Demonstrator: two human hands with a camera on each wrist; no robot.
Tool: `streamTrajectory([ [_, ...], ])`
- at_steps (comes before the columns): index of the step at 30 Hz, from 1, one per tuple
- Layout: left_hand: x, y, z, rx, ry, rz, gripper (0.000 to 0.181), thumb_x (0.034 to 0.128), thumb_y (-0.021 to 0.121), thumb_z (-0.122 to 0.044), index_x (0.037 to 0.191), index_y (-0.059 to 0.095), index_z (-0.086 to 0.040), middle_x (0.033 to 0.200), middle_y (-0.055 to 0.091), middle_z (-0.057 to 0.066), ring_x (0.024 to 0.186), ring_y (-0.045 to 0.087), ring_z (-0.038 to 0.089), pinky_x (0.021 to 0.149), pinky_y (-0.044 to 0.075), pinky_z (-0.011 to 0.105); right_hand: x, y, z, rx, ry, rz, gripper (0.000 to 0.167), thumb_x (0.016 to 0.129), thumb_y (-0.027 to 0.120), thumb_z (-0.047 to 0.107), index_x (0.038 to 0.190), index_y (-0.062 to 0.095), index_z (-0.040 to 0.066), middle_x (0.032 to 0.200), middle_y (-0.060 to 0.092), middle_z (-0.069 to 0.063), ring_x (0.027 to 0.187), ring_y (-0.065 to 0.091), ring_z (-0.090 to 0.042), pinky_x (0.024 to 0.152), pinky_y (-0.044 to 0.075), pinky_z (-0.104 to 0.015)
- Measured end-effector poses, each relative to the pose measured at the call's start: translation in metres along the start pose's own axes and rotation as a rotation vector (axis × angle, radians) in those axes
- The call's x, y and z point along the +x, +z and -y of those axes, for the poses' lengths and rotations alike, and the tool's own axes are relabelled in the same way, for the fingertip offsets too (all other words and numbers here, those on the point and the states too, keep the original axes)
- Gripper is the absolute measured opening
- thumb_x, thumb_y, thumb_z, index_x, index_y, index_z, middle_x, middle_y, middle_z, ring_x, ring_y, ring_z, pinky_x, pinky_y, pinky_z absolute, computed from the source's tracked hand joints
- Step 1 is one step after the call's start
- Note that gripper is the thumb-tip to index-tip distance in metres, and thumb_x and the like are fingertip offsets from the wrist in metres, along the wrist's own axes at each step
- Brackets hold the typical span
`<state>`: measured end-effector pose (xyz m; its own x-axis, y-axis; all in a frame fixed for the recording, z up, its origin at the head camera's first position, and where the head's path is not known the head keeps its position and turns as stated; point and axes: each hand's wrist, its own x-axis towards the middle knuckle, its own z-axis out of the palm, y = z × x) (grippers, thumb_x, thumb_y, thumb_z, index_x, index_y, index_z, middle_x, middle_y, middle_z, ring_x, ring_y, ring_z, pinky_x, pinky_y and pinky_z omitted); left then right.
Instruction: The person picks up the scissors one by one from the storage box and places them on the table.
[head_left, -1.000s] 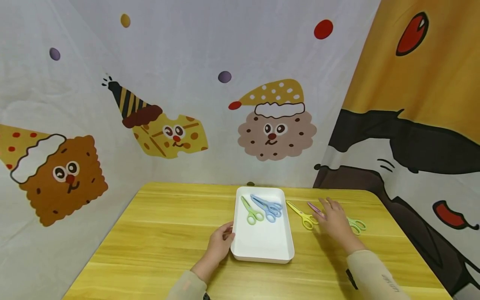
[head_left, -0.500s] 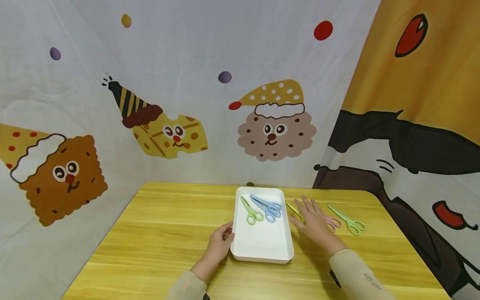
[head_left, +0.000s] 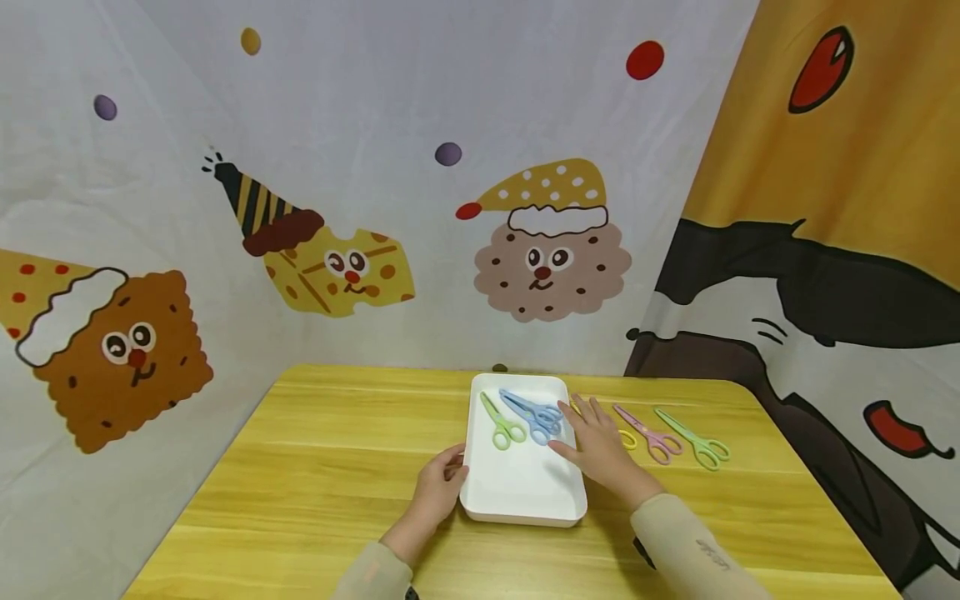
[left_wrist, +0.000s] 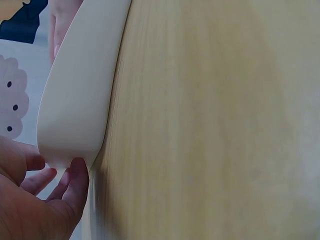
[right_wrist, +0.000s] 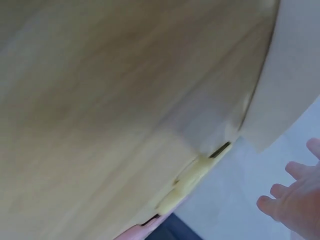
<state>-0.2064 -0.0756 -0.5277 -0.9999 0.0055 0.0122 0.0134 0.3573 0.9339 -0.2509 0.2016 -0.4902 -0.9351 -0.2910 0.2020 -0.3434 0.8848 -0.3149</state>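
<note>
A white tray (head_left: pixel 525 492) stands on the table. In it lie green scissors (head_left: pixel 501 427) and blue scissors (head_left: pixel 531 412); whether the blue ones are one pair or two, I cannot tell. My left hand (head_left: pixel 438 483) holds the tray's left side, thumb and fingers at its wall in the left wrist view (left_wrist: pixel 55 195). Over the tray's right edge is my right hand (head_left: pixel 600 446), fingers spread, holding nothing, near the blue handles. Beneath it, yellow scissors (head_left: pixel 628 439) are partly hidden. Pink scissors (head_left: pixel 651 435) lie just right of those.
Another pair of green scissors (head_left: pixel 693 438) lies farthest right on the wooden table (head_left: pixel 330 467). Behind the table hangs a light cloth (head_left: pixel 360 83) printed with cartoon figures. The right wrist view shows the tray's outer wall (right_wrist: pixel 290 70) beside the table surface.
My right hand has moved left, from above the pink scissors past the yellow ones to the tray's right edge. The pink and right-hand green scissors are now uncovered. My left hand has stayed put.
</note>
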Motion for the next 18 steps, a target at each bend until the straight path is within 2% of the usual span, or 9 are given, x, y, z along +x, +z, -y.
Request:
streamTrajectory([
  [12,-0.002,0.0,-0.002,-0.01,0.023,-0.005,0.038,0.0905,0.059,-0.002,0.128,0.055,0.002,0.112,0.061,0.019,0.097,0.06,0.025,0.079,0.054,0.029,0.008,-0.005,0.017,0.004,-0.022,0.124,0.075,0.088,0.059,0.052,0.146,0.036,0.01,0.154,0.022,-0.021,0.139,0.015,-0.049,0.108,0.016,-0.067],
  [18,-0.003,-0.001,-0.002,0.003,0.066,-0.03,0.036,0.0904,0.059,-0.002,0.126,0.056,0.005,0.109,0.062,0.021,0.093,0.061,0.021,0.077,0.055,0.028,0.015,-0.009,0.03,0.019,-0.02,0.187,0.076,0.087,0.061,0.051,0.147,0.035,0.012,0.155,0.019,-0.02,0.14,0.013,-0.049,0.11,0.016,-0.066],
])
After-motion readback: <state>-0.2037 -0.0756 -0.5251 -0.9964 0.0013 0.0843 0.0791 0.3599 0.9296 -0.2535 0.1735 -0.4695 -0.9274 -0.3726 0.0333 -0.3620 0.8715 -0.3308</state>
